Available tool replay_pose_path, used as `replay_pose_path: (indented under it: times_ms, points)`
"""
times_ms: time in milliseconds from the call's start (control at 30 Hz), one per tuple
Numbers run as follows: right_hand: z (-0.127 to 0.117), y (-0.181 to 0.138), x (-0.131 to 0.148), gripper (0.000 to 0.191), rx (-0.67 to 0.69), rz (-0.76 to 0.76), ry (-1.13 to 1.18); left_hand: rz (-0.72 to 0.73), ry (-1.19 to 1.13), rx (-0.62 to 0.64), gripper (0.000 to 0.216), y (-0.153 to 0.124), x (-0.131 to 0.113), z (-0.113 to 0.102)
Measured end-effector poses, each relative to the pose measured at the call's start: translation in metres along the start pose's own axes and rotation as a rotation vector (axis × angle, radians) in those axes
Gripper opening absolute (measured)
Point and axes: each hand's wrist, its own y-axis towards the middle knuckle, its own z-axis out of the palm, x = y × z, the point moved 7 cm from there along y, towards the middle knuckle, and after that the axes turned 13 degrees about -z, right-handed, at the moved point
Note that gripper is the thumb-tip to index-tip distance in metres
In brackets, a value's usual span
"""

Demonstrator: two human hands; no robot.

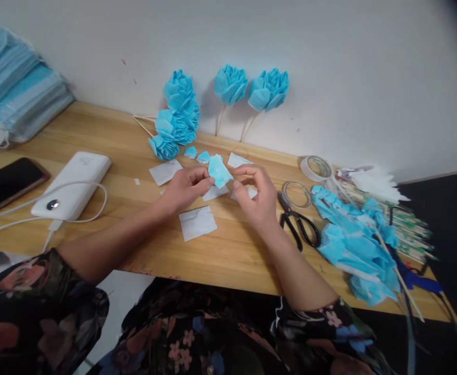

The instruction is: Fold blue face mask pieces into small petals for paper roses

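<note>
Between thumb and index finger, my left hand [185, 190] pinches a small light-blue fabric petal [219, 172] by its left edge. My right hand [257, 195] is just right of the petal, its thumb and index finger apart; whether a fingertip touches the petal's corner I cannot tell. Under and around the hands lie pale cut squares, one a white square [198, 223] near me. Two smaller blue pieces [203, 157] rest beyond the petal. Black-handled scissors [299, 224] lie right of my right hand.
Blue fabric flowers [177, 114] on sticks lie or lean at the wall. Tape rolls [316, 167] and crumpled blue fabric [355, 250] are on the right. A white power bank [74, 185] with a cable, a phone [12, 182] and stacked face masks [17, 86] are on the left.
</note>
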Motion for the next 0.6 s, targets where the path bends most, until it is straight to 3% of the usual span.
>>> replay_pose_path:
  times_ms: [100,167,600]
  points:
    - [0.001,0.002,0.015,0.010,0.038,-0.229,-0.231,-0.002,0.005,0.006,0.029,0.000,-0.001,0.000]
    - [0.003,0.002,0.018,0.009,0.049,-0.278,-0.298,-0.006,0.019,0.013,0.029,-0.001,-0.002,0.001]
    - [0.001,0.003,0.010,0.008,0.048,-0.150,-0.224,0.004,0.067,0.024,0.029,-0.002,-0.002,0.003]
